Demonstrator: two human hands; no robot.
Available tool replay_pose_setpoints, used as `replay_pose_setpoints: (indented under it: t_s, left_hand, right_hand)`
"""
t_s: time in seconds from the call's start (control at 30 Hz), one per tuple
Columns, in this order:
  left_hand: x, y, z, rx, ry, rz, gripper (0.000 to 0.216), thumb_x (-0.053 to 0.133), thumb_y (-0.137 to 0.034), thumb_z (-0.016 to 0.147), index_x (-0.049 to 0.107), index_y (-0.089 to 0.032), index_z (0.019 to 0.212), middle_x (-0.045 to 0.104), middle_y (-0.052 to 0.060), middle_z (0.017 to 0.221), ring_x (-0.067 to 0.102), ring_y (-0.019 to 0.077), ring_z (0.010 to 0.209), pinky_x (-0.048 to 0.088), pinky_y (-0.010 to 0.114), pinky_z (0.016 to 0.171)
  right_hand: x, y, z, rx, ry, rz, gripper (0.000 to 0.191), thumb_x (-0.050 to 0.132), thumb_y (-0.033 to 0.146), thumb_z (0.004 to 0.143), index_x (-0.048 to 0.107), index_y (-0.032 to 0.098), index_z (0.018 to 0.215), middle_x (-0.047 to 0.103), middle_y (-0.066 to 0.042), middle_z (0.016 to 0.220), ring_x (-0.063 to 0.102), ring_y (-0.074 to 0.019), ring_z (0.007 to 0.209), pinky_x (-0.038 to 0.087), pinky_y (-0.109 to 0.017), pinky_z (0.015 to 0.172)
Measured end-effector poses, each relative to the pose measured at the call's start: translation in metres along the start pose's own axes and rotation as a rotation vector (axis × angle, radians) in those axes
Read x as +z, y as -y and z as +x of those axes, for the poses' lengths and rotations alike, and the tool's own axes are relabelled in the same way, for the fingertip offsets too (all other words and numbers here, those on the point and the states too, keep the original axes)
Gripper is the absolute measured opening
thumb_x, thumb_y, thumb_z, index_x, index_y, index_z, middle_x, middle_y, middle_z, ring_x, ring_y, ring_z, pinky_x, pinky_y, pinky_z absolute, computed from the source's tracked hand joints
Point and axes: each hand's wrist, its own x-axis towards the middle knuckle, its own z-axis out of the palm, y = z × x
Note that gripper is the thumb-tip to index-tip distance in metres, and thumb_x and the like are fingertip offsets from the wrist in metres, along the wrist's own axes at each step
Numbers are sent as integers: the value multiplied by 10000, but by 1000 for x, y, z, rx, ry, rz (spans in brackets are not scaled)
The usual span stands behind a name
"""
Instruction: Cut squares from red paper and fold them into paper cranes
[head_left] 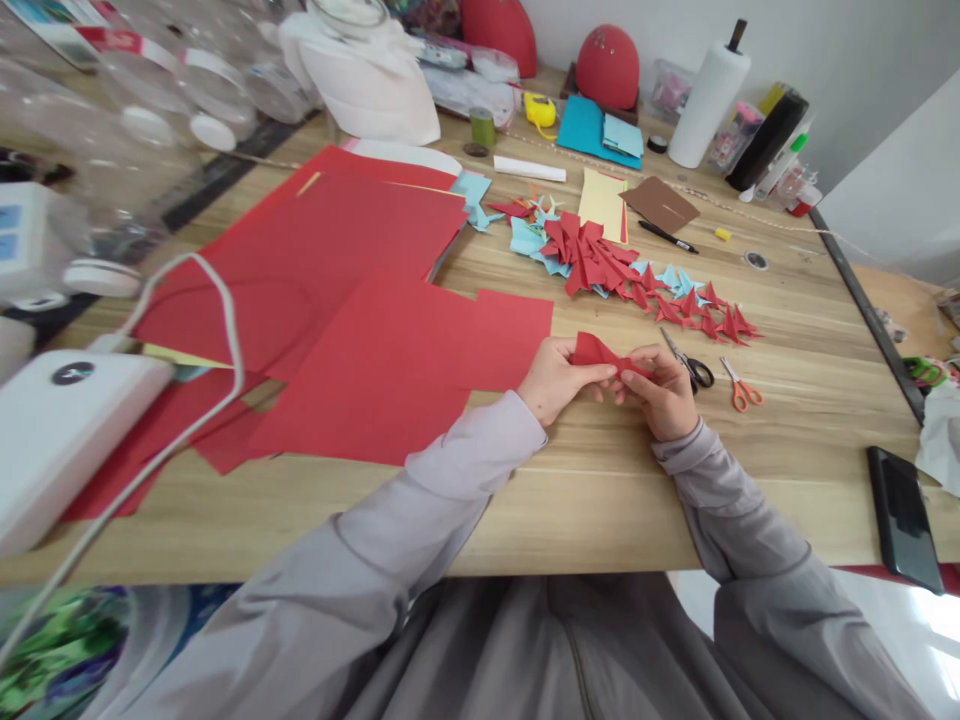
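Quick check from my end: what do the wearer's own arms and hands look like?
The left hand and right hand are both ungloved. The left sleeve and right sleeve are long, loose and plain greyish-lilac, with soft creases in the fabric, and they end at the wrists. No markings show on either sleeve.

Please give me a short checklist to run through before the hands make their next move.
1. Left hand gripping the folded red paper: ok.
2. Right hand on the same paper: ok.
3. Black-handled scissors clear of the right hand: not ok, close beside it.
4. Orange-handled scissors apart from both hands: ok.
5. Creases crisp: cannot tell, fingers cover part.
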Motion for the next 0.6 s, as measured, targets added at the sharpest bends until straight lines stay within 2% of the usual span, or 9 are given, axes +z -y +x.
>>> replay_pose_setpoints:
  t_s: [0.2,0.33,0.43,0.6]
  left_hand:
    - [2,-4,-1,-20,-6,-65,266,854,-245,452,693,-110,614,655,41,570,601,137,499,484,247,432]
    - [0,-6,0,-32,-3,-63,270,862,-249,444,700,-114,613,650,32,557,591,126,488,490,245,434]
    - [-2,-6,1,-22,-5,-72,263,856,-247,463,703,-115,631,659,34,564,596,127,494,491,244,441]
    - [-4,-2,3,-37,12,-89,278,848,-247,486,697,-111,676,653,25,563,589,125,498,497,260,464]
  right_hand:
    - [1,0,-1,-38,-32,19,222,813,295,620,623,188,660,687,6,579,638,-146,500,495,-237,407]
    - [1,1,-1,-59,22,46,170,781,267,677,641,185,727,710,-1,631,655,-141,534,519,-235,439]
    - [2,3,-2,-33,62,88,198,768,263,696,632,195,823,722,0,671,672,-145,580,544,-248,489]
    - [3,6,-3,-5,72,107,194,742,280,718,583,198,793,722,-4,660,671,-156,574,540,-266,498]
